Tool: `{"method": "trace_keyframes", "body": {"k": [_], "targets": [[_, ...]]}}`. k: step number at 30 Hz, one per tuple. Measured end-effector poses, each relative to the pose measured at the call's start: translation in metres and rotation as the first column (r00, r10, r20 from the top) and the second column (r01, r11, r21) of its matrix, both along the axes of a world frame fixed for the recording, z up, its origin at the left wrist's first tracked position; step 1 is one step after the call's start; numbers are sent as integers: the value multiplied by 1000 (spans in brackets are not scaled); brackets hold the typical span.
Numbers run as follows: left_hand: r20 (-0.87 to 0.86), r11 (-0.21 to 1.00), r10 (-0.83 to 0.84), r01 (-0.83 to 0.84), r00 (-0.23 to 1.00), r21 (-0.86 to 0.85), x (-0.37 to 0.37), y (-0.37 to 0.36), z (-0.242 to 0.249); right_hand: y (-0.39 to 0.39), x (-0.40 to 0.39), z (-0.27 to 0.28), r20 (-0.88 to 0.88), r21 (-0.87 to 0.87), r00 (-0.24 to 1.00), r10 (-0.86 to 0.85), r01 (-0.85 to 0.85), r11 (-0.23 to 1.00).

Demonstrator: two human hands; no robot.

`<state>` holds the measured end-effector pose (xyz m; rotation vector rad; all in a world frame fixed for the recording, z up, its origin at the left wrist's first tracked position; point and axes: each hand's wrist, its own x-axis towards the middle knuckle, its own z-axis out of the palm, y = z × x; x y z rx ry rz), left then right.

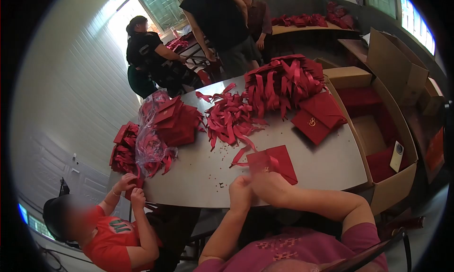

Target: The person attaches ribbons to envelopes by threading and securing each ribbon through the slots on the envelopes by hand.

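A flat red gift bag [282,162] with a ribbon and a small gold emblem lies at the table's near edge. Over its lower left part is my right hand [270,187], slightly blurred, with the fingers closed at the bag. Close beside it, my left hand [241,190] is closed at the bag's lower left corner; what its fingers pinch is hidden. A loose red ribbon [243,154] trails from the bag's left side. Beyond lies a heap of red ribbons [231,116], and farther right a red bag with a gold emblem [316,120].
Stacked ribboned bags [286,80] stand at the table's [326,165] back. Plastic-wrapped bags [153,132] lie left. An open cardboard box [388,170] with a phone [397,156] stands right. A co-worker in red [116,234] handles a red piece at left; other people stand behind.
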<state>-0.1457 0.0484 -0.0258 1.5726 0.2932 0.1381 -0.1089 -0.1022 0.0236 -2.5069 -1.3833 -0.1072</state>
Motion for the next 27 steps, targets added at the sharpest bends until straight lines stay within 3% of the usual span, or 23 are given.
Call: {"method": "trace_keyframes", "body": {"k": [4,6,8,10,14,16,20,22,23,25,27], "targets": [[-55,998,58,-58,997,1,-1,-6,6,4,-1,-9,-17,37,999,-39,40,999],[8,998,63,-63,998,29,-1,-8,5,2,-1,-19,-59,158,991,-116,124,980],[70,998,50,-53,996,37,0,-9,10,2,-3,-20,-50,168,985,-165,171,971],[134,985,20,-43,991,168,2,-10,12,1,-8,-14,-80,238,973,-216,230,944],[167,987,5,-31,986,155,8,-17,3,4,-8,-6,-101,178,964,-246,261,949],[240,997,16,-34,971,67,6,-23,8,6,-3,-9,-114,205,956,-271,290,935],[232,997,-75,74,970,16,5,-18,8,-3,12,-2,-239,171,930,-281,325,930],[113,991,-136,137,984,1,7,-10,7,-9,20,-1,-255,149,923,-288,332,931],[116,990,-142,143,983,2,9,-7,8,-14,25,-5,-327,183,895,-303,375,909],[33,959,-233,236,972,-156,8,-6,21,-22,31,-14,-397,214,861,-317,423,880],[35,951,-285,287,958,-115,13,0,13,-30,34,-20,-556,258,792,-251,451,854]]}}
